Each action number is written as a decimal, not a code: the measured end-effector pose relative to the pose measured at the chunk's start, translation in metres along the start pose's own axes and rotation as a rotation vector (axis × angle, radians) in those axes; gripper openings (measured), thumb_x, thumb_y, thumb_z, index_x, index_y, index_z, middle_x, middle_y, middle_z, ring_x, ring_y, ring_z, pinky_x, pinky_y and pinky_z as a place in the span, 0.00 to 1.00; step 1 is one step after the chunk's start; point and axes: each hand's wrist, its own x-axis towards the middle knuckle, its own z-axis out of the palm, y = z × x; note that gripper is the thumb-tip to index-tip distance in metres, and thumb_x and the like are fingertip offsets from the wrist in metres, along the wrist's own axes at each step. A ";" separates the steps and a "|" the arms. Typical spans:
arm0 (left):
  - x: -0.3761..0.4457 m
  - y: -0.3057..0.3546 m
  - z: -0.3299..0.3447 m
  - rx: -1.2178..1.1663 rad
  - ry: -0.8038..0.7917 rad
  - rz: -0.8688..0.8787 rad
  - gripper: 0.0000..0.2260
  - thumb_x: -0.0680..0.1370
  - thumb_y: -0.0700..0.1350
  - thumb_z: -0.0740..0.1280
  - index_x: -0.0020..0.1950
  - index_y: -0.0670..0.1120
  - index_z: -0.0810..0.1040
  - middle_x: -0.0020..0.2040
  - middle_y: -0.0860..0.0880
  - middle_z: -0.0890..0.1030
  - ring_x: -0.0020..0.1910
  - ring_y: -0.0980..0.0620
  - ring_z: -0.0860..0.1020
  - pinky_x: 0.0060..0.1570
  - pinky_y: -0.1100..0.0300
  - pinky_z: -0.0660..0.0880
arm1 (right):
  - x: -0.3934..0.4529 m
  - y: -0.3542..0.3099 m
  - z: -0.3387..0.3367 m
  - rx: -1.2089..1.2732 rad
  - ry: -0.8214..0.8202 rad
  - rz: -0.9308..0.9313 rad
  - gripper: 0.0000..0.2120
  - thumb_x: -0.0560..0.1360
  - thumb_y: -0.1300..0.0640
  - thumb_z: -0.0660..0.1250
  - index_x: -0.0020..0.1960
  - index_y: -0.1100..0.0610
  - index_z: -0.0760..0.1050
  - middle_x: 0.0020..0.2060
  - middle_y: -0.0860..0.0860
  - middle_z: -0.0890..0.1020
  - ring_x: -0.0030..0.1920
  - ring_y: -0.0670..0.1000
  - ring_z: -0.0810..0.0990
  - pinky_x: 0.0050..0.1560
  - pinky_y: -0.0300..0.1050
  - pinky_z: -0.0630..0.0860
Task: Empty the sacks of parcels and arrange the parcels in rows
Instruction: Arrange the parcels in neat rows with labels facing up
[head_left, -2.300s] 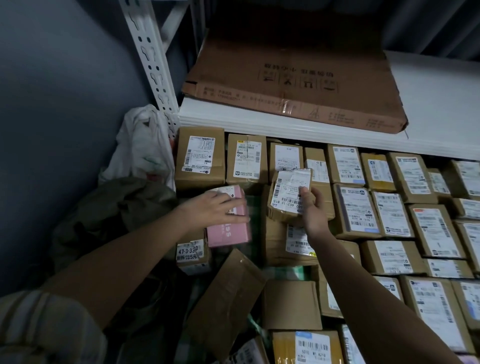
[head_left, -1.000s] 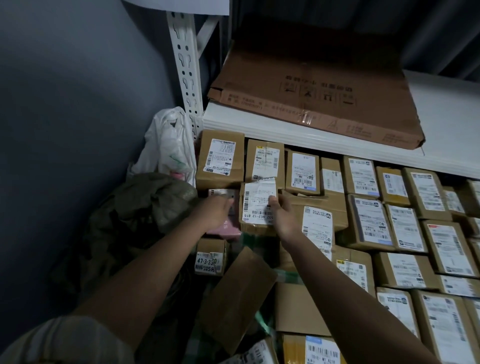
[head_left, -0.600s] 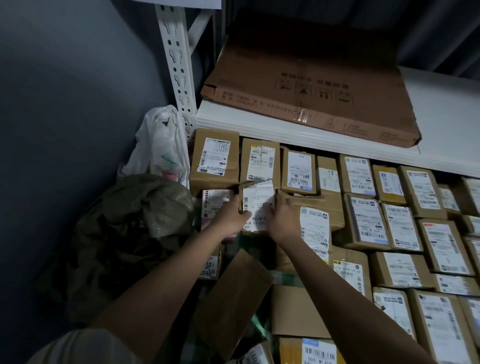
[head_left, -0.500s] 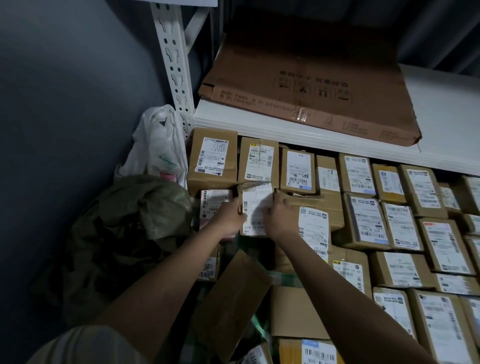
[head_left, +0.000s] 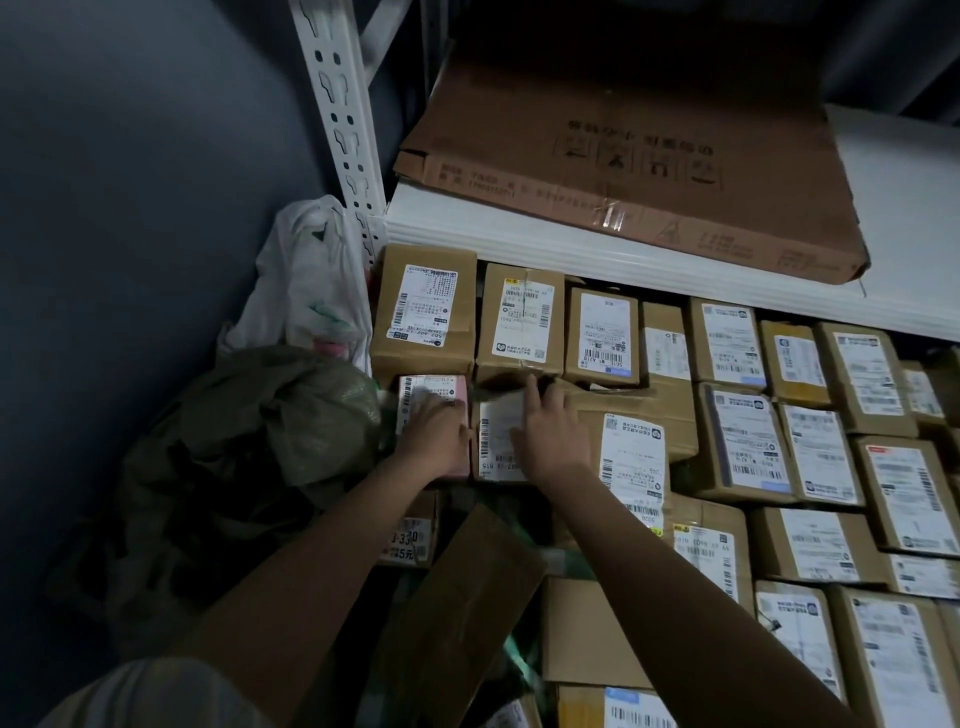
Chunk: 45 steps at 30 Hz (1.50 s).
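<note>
Head | left grip (head_left: 435, 435) spread – flat on pink parcel (head_left: 451, 387) | right grip (head_left: 551, 435) spread – pressing labelled parcel (head_left: 496, 441)

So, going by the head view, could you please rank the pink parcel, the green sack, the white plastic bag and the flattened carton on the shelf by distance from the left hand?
1. Pink parcel, under the left hand.
2. Green sack, to its left.
3. White plastic bag, up-left by the rack post.
4. Flattened carton, on the shelf, up-right.

A parcel depot: labelled cardboard parcels (head_left: 748, 441) in rows under metal shelving (head_left: 571, 249).
</note>
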 end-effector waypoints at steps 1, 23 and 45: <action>-0.001 -0.003 -0.002 0.064 -0.019 0.004 0.22 0.81 0.47 0.61 0.74 0.45 0.64 0.72 0.43 0.62 0.73 0.42 0.58 0.66 0.49 0.64 | -0.001 0.002 0.002 -0.006 0.010 -0.085 0.34 0.80 0.49 0.61 0.79 0.58 0.47 0.73 0.60 0.60 0.73 0.61 0.60 0.69 0.54 0.65; -0.002 -0.016 -0.005 0.243 -0.184 -0.042 0.47 0.73 0.51 0.73 0.79 0.52 0.43 0.79 0.44 0.39 0.77 0.40 0.38 0.74 0.40 0.53 | 0.008 -0.001 0.019 0.017 -0.176 -0.281 0.37 0.75 0.49 0.69 0.78 0.55 0.55 0.76 0.57 0.55 0.76 0.57 0.54 0.71 0.52 0.63; -0.097 -0.040 -0.002 0.123 0.009 0.335 0.24 0.74 0.36 0.66 0.70 0.45 0.71 0.68 0.45 0.71 0.66 0.46 0.70 0.64 0.54 0.68 | -0.105 -0.001 0.012 -0.538 -0.269 -0.772 0.57 0.56 0.45 0.82 0.78 0.52 0.56 0.74 0.59 0.63 0.74 0.62 0.61 0.72 0.60 0.62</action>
